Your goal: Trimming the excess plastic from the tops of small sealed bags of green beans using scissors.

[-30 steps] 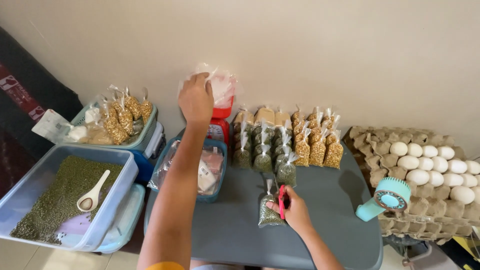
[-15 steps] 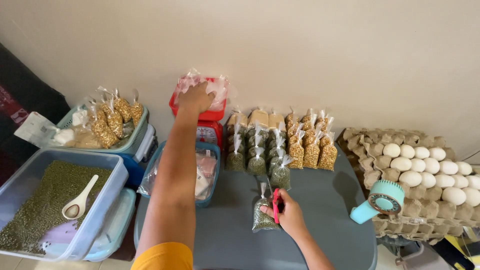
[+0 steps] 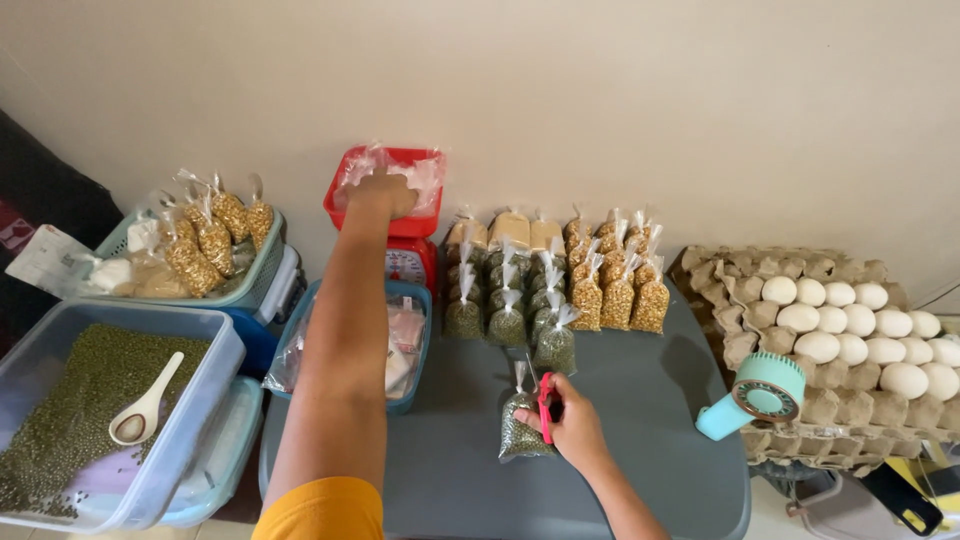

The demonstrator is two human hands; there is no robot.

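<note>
Right hand (image 3: 572, 428) rests on the grey table (image 3: 650, 450), pinning a small bag of green beans (image 3: 520, 432) and clasping a red tool (image 3: 546, 407) at the bag's neck; the tool's kind cannot be made out. Beyond it, filled green and yellow bags (image 3: 555, 285) stand in rows, sorted by colour. Left hand (image 3: 381, 192) reaches to the far red scale tray (image 3: 398, 222), fingers closed into a clear plastic bag (image 3: 420, 172) lying there; its contents are unclear. Left of the arm sits a tub of green beans (image 3: 80, 400) with a white scoop (image 3: 145, 406). Egg trays (image 3: 860, 320) run off the right edge.
</note>
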